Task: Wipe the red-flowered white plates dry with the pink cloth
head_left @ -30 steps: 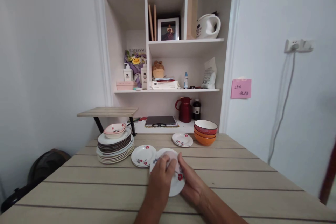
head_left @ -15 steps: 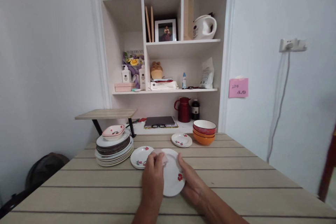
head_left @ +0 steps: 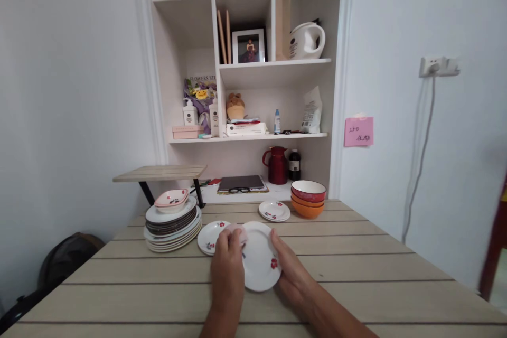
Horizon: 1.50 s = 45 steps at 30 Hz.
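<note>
My right hand grips the right rim of a small white plate with red flowers, tilted up over the wooden table. My left hand presses a pale pink cloth against the plate's upper left edge. Just left of it a second flowered plate lies flat on the table.
A tall stack of plates topped by a pink dish stands at the left. Small flowered saucers and stacked red and orange bowls sit at the back. A low wooden riser and wall shelves lie behind.
My left hand with the cloth has slid from the plate's middle up to its upper left edge. The plate stays in my right hand.
</note>
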Available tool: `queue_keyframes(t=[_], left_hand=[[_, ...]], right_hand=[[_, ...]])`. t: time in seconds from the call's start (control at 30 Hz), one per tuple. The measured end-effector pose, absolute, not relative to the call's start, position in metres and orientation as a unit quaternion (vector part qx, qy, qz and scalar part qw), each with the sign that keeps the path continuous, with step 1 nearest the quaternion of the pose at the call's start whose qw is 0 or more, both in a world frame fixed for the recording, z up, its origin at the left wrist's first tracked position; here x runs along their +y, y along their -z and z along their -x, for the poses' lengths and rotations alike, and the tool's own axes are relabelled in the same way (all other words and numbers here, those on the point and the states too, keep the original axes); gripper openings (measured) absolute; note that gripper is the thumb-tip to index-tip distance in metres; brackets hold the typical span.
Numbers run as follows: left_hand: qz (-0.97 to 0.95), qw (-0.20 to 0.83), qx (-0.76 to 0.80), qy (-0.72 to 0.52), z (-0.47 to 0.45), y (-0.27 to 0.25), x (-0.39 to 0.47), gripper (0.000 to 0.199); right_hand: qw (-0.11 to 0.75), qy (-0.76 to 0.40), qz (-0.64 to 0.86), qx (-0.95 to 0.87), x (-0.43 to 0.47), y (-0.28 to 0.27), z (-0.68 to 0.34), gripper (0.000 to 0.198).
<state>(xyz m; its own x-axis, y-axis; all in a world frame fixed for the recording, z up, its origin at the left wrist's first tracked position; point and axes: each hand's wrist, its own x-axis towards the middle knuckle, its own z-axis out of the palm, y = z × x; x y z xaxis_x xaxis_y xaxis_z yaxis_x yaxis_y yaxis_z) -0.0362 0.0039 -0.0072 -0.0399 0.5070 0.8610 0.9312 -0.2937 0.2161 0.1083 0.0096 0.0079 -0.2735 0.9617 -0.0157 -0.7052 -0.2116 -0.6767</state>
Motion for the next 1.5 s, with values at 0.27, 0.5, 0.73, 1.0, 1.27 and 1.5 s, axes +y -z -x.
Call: queue_keyframes(t=[0.27, 0.5, 0.73, 1.0, 1.27, 1.5], left_hand=[[0.681, 0.161, -0.54, 0.468, 0.036, 0.006, 0.003, 0.035], [0.626, 0.22, -0.468, 0.584, 0.039, 0.001, -0.001, 0.03], [0.703, 0.124, -0.484, 0.506, 0.034, 0.011, 0.007, 0.034], [0.789, 0.006, -0.442, 0.426, 0.004, 0.006, -0.013, 0.032], [0.765, -0.019, -0.423, 0.486, -0.001, 0.015, -0.012, 0.033], [0.745, -0.006, -0.416, 0.522, 0.005, 0.007, -0.011, 0.041]], right_hand=[[0.604, -0.737, 0.182, -0.244, 0.028, -0.02, -0.142, 0.054], [0.613, -0.709, 0.231, -0.261, 0.025, -0.021, -0.138, 0.057], [0.601, -0.698, 0.243, -0.306, 0.023, -0.011, -0.129, 0.053], [0.573, -0.755, 0.199, -0.25, 0.03, -0.011, -0.137, 0.058], [0.459, -0.835, 0.153, -0.263, 0.009, -0.009, -0.113, 0.066], [0.468, -0.83, 0.159, -0.258, 0.003, -0.014, -0.108, 0.057]])
